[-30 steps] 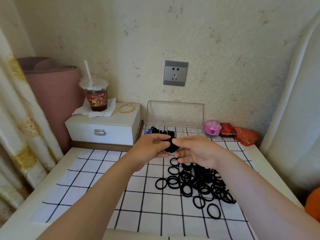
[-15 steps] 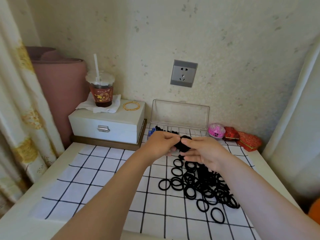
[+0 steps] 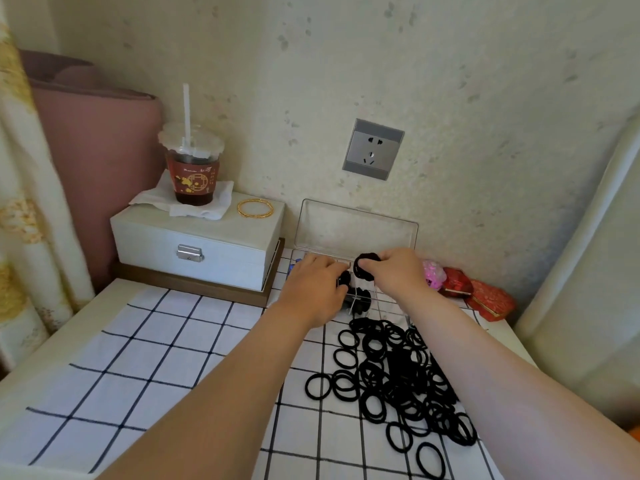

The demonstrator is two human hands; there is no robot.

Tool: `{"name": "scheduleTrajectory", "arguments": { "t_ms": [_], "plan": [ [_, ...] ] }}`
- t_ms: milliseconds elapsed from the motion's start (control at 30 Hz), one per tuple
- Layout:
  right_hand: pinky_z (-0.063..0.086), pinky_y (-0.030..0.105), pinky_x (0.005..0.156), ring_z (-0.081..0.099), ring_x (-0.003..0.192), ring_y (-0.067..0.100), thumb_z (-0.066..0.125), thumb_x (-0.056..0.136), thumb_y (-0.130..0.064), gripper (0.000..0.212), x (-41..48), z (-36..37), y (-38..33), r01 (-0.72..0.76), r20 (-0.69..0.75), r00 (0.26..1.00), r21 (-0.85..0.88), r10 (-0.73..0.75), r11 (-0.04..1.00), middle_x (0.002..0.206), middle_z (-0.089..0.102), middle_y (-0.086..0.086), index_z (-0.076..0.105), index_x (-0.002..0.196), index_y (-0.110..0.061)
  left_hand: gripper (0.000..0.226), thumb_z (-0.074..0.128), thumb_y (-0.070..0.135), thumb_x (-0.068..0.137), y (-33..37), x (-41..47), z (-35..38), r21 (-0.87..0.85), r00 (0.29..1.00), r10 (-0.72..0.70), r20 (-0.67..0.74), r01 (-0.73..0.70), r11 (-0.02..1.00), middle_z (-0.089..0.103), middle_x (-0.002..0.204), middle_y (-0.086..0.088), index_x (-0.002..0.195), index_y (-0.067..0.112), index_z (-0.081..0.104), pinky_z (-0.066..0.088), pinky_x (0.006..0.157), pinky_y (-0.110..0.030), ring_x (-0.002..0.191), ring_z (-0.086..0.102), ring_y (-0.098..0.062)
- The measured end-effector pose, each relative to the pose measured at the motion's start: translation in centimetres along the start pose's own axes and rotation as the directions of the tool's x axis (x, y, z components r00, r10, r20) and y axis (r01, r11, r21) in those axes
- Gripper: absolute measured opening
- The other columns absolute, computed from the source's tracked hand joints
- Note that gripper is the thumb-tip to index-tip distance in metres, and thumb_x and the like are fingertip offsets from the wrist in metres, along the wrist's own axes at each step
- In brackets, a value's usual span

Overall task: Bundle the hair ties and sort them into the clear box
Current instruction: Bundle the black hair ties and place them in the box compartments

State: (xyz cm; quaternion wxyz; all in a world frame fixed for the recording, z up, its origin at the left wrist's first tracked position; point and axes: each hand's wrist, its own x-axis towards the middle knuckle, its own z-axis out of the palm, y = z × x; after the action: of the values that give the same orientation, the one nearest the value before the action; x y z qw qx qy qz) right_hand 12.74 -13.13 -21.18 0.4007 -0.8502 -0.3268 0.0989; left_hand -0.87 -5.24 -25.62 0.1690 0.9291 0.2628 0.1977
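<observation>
Head view: both arms reached forward across the checked cloth (image 3: 166, 368) to the clear box (image 3: 356, 230), which stood open against the wall with its lid upright.
Change: a second earlier both hands had worked one dark bundle together, in front of the clear box; by this moment they had parted and gone forward over its open tray.
Right hand (image 3: 398, 275): fingers curled round the bundle (image 3: 365, 268), gripping it alone above the tray of the clear box.
Left hand (image 3: 311, 289): knuckles up over the left part of the clear box, fingertips at a dark lump in the tray; whether it gripped or only touched could not be told.
Stored bundles (image 3: 358, 301): a few dark clumps already lay in the near compartments of the clear box, partly hidden by the hands.
Loose hair ties (image 3: 398, 368): a large heap lay on the cloth just in front of the clear box, spreading toward the camera.
Meaning: the winding of this bundle looked finished, and the step in hand seemed to be setting it into a compartment while the left hand made room.
Progress: with so many ties unbundled, the task appeared to be at an early stage.
Surroundings: a white case (image 3: 194, 244) stood left of the clear box, bearing a cup (image 3: 192, 168) and a gold bangle (image 3: 255, 208); a wall socket (image 3: 373, 149) sat above the clear box.
</observation>
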Motion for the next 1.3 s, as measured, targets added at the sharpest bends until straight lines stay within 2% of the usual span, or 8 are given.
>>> {"name": "scheduleTrajectory", "arguments": {
  "t_ms": [233,467,667,800,1000,1067,1200,1300],
  "plan": [
    [0.035,0.023,0.047,0.06,0.059,0.019,0.068,0.08,-0.034,0.025,1.5,1.3,0.1,0.011,-0.013,1.0,-0.473,-0.019,0.881,0.061,0.063,0.0,0.067,0.064,-0.015,0.05,0.039,0.039,0.1,-0.4,-0.1,0.7,0.01,1.0,-0.022,-0.021,0.022,1.0,0.045,0.145,0.001,0.148,0.028,0.036,0.024,0.113,-0.038,0.135,0.031,-0.022],
    [0.038,0.023,0.049,0.062,0.067,0.019,0.065,0.083,-0.03,0.018,2.7,2.3,0.4,0.114,0.104,0.993,-0.699,-0.057,0.706,0.073,0.064,0.0,0.066,0.074,-0.015,0.049,0.032,0.044,0.101,-0.1,-0.2,1.0,0.126,1.0,-0.004,0.0,0.004,0.992,0.033,0.154,-0.002,0.15,0.035,0.033,0.009,0.117,-0.04,0.142,0.02,-0.023],
    [0.045,0.03,0.062,0.064,0.082,0.027,0.055,0.094,-0.037,0.03,3.0,1.3,0.6,0.294,0.328,0.942,-0.708,-0.07,0.642,0.086,0.065,0.007,0.062,0.078,-0.013,0.05,0.028,0.048,0.102,0.0,-0.4,0.9,0.159,0.998,-0.006,0.057,-0.003,0.987,0.025,0.159,-0.003,0.151,0.037,0.031,0.004,0.12,-0.043,0.147,0.015,-0.024],
    [0.051,0.036,0.065,0.065,0.082,0.029,0.055,0.097,-0.03,0.028,2.7,0.2,0.9,0.339,0.379,0.918,-0.608,-0.113,0.718,0.086,0.064,0.01,0.067,0.085,-0.008,0.05,0.029,0.048,0.102,0.2,-0.4,0.8,0.167,0.998,-0.02,0.054,0.01,0.986,0.026,0.159,-0.004,0.15,0.036,0.032,0.007,0.12,-0.043,0.146,0.015,-0.024],
    [0.053,0.033,0.083,0.064,0.095,0.016,0.076,0.082,-0.025,0.016,1.8,0.1,1.9,0.291,0.102,0.956,-0.418,-0.274,0.861,0.099,0.064,-0.006,0.073,0.098,-0.024,0.051,0.029,0.049,0.102,0.4,-0.4,0.7,0.17,0.997,-0.031,0.065,0.02,0.985,0.025,0.159,-0.004,0.151,0.035,0.03,0.008,0.119,-0.043,0.147,0.015,-0.024],
    [0.054,0.033,0.078,0.066,0.09,0.017,0.072,0.085,-0.024,0.008,1.5,0.3,1.9,0.347,0.13,0.936,-0.507,-0.328,0.789,0.093,0.068,-0.006,0.077,0.092,-0.022,0.051,0.029,0.048,0.102,0.4,-0.4,0.6,0.169,0.997,-0.035,0.068,0.023,0.985,0.024,0.159,-0.004,0.151,0.035,0.029,0.008,0.119,-0.043,0.147,0.015,-0.024],
    [0.044,0.037,0.089,0.056,0.105,0.022,0.052,0.095,-0.026,0.026,1.5,0.3,1.8,0.527,0.363,0.842,-0.714,-0.399,0.462,0.111,0.066,-0.002,0.076,0.107,-0.024,0.05,0.03,0.048,0.102,0.4,-0.5,0.6,0.171,0.997,-0.029,0.065,0.018,0.985,0.024,0.16,-0.004,0.15,0.035,0.031,0.009,0.119,-0.043,0.146,0.015,-0.024],
    [0.033,0.038,0.1,0.047,0.117,0.022,0.045,0.094,-0.025,0.038,1.5,0.0,1.6,0.534,0.435,0.845,-0.695,-0.311,0.482,0.127,0.063,-0.002,0.069,0.123,-0.025,0.05,0.031,0.048,0.102,0.3,-0.5,0.5,0.157,0.998,-0.029,0.062,0.019,0.987,0.026,0.159,-0.004,0.15,0.034,0.032,0.01,0.118,-0.042,0.146,0.016,-0.024]
  ]
}}
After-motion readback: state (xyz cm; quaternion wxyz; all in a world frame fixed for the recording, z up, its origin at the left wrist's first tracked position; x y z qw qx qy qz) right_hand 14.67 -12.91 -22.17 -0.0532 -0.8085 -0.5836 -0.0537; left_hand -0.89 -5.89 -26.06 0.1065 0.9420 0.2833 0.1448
